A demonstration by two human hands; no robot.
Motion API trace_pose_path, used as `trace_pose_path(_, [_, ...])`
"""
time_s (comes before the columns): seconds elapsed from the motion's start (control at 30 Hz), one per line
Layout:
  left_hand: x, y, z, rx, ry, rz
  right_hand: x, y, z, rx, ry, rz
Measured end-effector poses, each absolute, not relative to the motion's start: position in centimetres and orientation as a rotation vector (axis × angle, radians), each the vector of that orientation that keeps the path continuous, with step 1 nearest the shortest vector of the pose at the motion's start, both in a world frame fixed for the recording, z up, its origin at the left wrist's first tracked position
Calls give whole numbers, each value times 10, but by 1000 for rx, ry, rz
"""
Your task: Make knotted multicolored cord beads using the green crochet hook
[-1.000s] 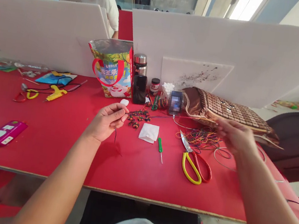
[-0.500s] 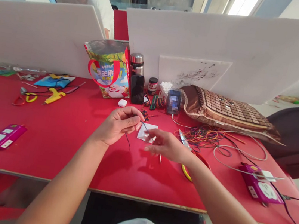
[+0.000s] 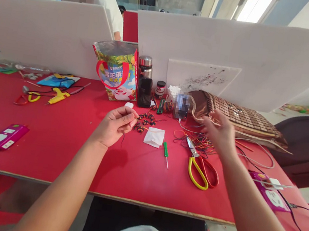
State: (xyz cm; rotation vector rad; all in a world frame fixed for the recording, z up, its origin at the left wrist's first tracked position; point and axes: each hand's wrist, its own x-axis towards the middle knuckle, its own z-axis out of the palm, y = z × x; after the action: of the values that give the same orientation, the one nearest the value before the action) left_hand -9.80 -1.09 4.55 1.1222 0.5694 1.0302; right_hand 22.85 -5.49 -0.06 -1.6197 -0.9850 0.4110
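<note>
My left hand [image 3: 117, 125] is closed in a pinch on a thin cord. The cord's dark tail [image 3: 123, 140] hangs below the fingers. From the fingertips a faint orange strand runs right, above a folded white paper [image 3: 154, 137]. My right hand [image 3: 220, 135] is raised over the tangle of coloured cords [image 3: 201, 141]. Its fingers are smeared by motion, so a grip on any strand cannot be made out. Dark knotted cord pieces with orange bits [image 3: 148, 119] lie just beyond my left hand. A green-handled screwdriver [image 3: 166, 149] and red-and-yellow scissors [image 3: 198, 171] lie between the hands.
At the back stand a colourful bag [image 3: 116, 74], a steel flask [image 3: 145, 66], a black phone [image 3: 145, 92] and a jar [image 3: 160, 89]. Purple power strips lie left [image 3: 6, 137] and right [image 3: 271, 192]. A yellow glue gun [image 3: 57, 96] is at left. A person is behind the white partition [image 3: 70, 20].
My right hand has swung away from my left, rightward and up over the cord tangle. My left hand has shifted slightly left, still pinching the cord. The screwdriver and scissors are now uncovered.
</note>
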Motion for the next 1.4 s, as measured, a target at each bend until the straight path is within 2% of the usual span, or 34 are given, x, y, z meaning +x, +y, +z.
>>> trace_pose_path(0.13, [-77, -20, 45, 1189, 559, 887, 138, -71, 16, -1085, -1403, 1120])
trace_pose_path(0.2, [-71, -23, 46, 1211, 569, 818, 114, -75, 21, -947, -1503, 1338])
trace_pose_path(0.27, [-69, -21, 47, 1222, 576, 808, 113, -71, 22, -1015, -1519, 1257])
trace_pose_path(0.4, [-63, -6, 34, 1225, 602, 872, 144, -46, 8, -1213, -1287, 882])
trace_pose_path(0.7, [-38, 4, -45, 991, 587, 790, 149, -31, -63, -1331, -1413, 551])
trace_pose_path(0.97, [-40, -5, -43, 1071, 427, 637, 160, -37, -56, -1407, -1461, 220])
trace_pose_path(1.23, [-34, -12, -42, 1209, 508, 768, 152, -47, -53, -1386, -1327, 482])
trace_pose_path(1.4, [-32, -14, -41, 1561, 680, 1028, 139, -47, -51, -1203, -1464, 916])
